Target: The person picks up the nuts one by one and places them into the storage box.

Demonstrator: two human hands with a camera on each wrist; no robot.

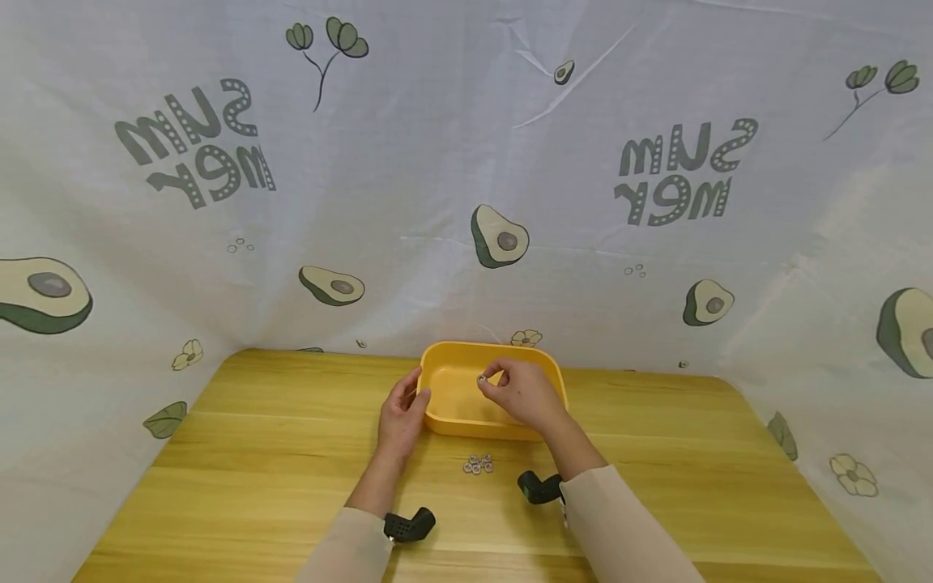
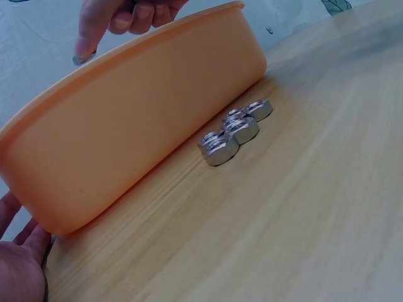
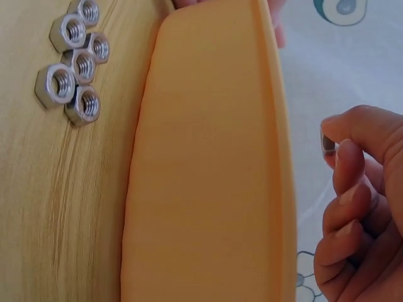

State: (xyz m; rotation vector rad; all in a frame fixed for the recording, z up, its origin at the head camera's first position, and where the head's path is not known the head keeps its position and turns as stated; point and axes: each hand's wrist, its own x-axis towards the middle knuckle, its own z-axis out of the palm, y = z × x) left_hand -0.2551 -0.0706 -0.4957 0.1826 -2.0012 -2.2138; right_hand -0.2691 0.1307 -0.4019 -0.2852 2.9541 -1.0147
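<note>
A yellow plastic box (image 1: 481,427) without a lid stands at the back of the table. My left hand (image 1: 402,414) rests against the outside of its left end, fingers lying along the wall; only part of this hand (image 2: 22,267) shows in the left wrist view. Above the box's opening, my right hand (image 1: 523,393) pinches a metal hex nut (image 3: 327,143) between thumb and index finger, the other fingers curled. Several more nuts (image 1: 478,465) lie grouped on the table in front of the box, threaded holes facing up. The box's floor is partly hidden behind the right hand.
The wooden table (image 1: 291,470) reaches back to a pale cloth backdrop (image 1: 437,162) printed with avocados. It hangs directly behind the box and along both sides. Each wrist wears a dark camera mount (image 1: 411,526).
</note>
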